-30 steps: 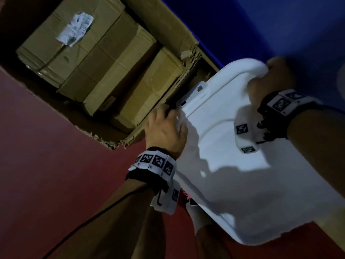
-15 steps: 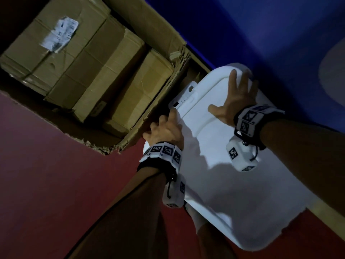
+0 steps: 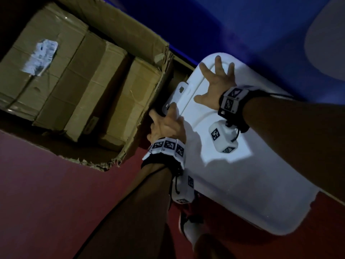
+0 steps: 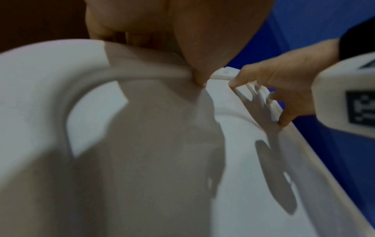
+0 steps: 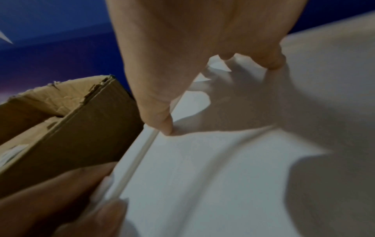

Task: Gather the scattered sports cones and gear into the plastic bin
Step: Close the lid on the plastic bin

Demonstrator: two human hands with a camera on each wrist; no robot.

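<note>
Fingertips of the right hand (image 3: 217, 85) splay and press the white bin lid (image 3: 233, 176), likely seating it; the left hand (image 3: 166, 126) curls over the latch-side edge beside the cardboard box (image 3: 104, 101).

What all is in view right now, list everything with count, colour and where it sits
bin lid: one, white, lying flat at right, on the floor beside the big box
latch tab: one, white, on the lid's left edge
big cardboard box: one, brown, open and torn, upper left
smaller cartons: about three, brown, packed inside it
paper label: one, white, on the leftmost carton
floor: red at left, blue at top right
shoe: one, white, bottom centre
left hand: at the lid's left edge by the latch tab
right hand: fingers spread on the lid's top
</note>
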